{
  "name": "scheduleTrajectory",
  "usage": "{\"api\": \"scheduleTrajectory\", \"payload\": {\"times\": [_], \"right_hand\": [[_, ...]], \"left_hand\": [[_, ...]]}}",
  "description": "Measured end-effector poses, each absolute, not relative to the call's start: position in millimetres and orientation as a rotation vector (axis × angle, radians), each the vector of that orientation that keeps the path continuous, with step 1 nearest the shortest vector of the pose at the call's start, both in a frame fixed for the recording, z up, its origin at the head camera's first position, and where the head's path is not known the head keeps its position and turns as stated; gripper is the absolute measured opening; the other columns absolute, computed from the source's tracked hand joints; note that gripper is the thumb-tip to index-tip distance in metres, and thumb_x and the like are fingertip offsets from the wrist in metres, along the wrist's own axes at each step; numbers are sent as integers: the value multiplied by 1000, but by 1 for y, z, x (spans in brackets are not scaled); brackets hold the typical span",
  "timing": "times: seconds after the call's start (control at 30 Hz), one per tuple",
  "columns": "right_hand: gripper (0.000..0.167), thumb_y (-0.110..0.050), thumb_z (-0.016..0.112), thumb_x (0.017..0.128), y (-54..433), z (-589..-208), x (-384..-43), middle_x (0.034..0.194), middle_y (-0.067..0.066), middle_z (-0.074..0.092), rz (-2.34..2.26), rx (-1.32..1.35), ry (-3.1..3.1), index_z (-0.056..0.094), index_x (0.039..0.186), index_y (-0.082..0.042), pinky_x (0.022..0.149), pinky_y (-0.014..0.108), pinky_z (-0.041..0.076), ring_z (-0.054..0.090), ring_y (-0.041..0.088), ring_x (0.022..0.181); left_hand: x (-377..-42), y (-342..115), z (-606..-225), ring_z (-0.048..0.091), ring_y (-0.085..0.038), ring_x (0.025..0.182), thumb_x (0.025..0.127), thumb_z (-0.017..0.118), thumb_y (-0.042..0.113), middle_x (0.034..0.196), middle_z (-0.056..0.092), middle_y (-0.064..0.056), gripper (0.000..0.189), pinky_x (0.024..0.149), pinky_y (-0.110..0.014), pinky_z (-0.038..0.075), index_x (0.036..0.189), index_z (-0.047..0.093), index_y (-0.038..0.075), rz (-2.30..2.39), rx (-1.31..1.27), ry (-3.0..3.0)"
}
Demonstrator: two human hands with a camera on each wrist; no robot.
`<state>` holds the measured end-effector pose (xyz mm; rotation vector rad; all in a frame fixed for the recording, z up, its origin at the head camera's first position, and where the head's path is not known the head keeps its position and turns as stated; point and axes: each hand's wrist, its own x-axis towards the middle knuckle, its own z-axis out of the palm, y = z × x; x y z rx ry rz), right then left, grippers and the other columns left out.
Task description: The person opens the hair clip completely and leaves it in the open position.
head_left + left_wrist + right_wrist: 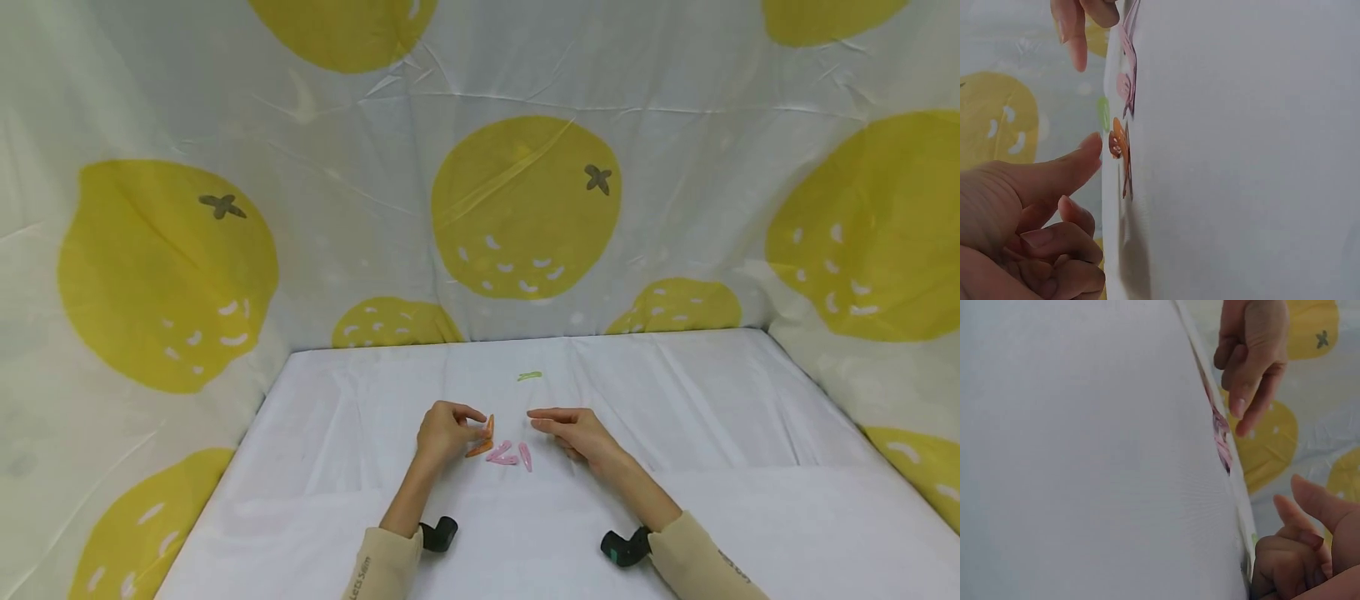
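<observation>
Orange snap hair clips (478, 449) lie on the white cloth just beside the fingertips of my left hand (447, 432). That hand hovers with thumb and forefinger reaching toward them, and I see nothing between those fingers in the left wrist view, where the orange clips (1120, 144) show beyond the thumb. Several pink hair clips (525, 457) rest close together between the two hands. To their right my right hand (581, 435) is raised off the cloth, forefinger extended and the other fingers loosely bent, holding nothing. Farther back lies a green clip (529, 376).
White cloth covers the table (750, 517). A curtain with yellow lemons (525, 208) hangs behind and along both sides of it. Black wrist cameras (440, 534) are worn below each hand, by the beige sleeves (390, 560).
</observation>
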<state>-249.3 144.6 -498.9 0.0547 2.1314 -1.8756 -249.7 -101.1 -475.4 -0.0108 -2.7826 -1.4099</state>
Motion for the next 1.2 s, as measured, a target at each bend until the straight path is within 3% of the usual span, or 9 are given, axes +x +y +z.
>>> {"api": "scheduleTrajectory", "payload": {"times": [0.27, 0.3, 0.37, 0.43, 0.5, 0.57, 0.77, 1.03, 1.2], "right_hand": [[34, -30, 84, 86, 141, -499, -245, 52, -11, 29, -1836, 39, 2218, 80, 117, -17, 45, 22, 23, 24, 8, 47], [33, -30, 84, 86, 141, -499, -244, 56, -13, 37, -1833, 30, 2232, 81, 117, -17, 47, 22, 27, 30, 7, 51], [31, -28, 83, 87, 141, -499, -244, 69, -13, 57, -1824, 8, 2259, 81, 115, -16, 57, 21, 36, 42, 7, 64], [30, -27, 83, 87, 140, -499, -243, 93, -6, 73, -1817, -17, 2281, 81, 114, -14, 70, 22, 42, 51, 9, 82], [29, -25, 82, 88, 139, -499, -242, 122, 0, 74, -1815, -37, 2292, 81, 114, -13, 84, 25, 44, 53, 10, 102], [27, -25, 81, 89, 138, -499, -242, 127, 4, 73, -1807, -43, 2303, 81, 113, -13, 87, 26, 45, 54, 13, 107], [25, -22, 81, 89, 137, -499, -243, 111, 4, 74, -1791, -55, 2315, 82, 111, -12, 76, 25, 41, 50, 14, 95], [22, -18, 83, 88, 131, -500, -247, 108, 1, 77, -1729, -79, 2380, 83, 110, -15, 81, 23, 46, 54, 12, 93], [23, -16, 83, 87, 125, -502, -252, 81, -1, 70, -1724, -144, 2419, 82, 110, -12, 67, 21, 40, 44, 9, 75]], "left_hand": [[-248, -95, -479, 46, -14, 59, 71, 95, 15, 65, 54, 1, 22, 53, -27, 32, 89, 84, 9, -1307, 53, -2807], [-248, -94, -478, 46, -14, 60, 71, 95, 15, 66, 54, 0, 23, 53, -27, 32, 89, 84, 9, -1297, 58, -2810], [-248, -93, -477, 47, -15, 61, 70, 96, 15, 67, 55, 0, 23, 54, -27, 33, 89, 84, 9, -1283, 68, -2815], [-249, -93, -477, 47, -15, 61, 70, 96, 14, 67, 55, 0, 22, 54, -27, 32, 88, 84, 10, -1279, 77, -2819], [-250, -93, -477, 47, -15, 60, 69, 95, 13, 66, 55, 0, 21, 53, -27, 32, 86, 84, 10, -1276, 78, -2819], [-251, -93, -478, 46, -15, 60, 70, 95, 12, 65, 54, 1, 18, 53, -27, 32, 84, 83, 10, -1288, 85, -2817], [-253, -95, -480, 46, -15, 60, 73, 94, 11, 64, 54, 0, 13, 53, -28, 32, 76, 81, 11, -1322, 89, -2831], [-254, -98, -478, 48, -15, 62, 76, 91, 9, 63, 53, 1, 10, 54, -27, 35, 75, 81, 9, -1366, 31, -2843], [-256, -96, -481, 46, -12, 56, 78, 89, 7, 57, 53, 3, 9, 52, -26, 34, 74, 81, 9, -1363, -9, -2847]]}}
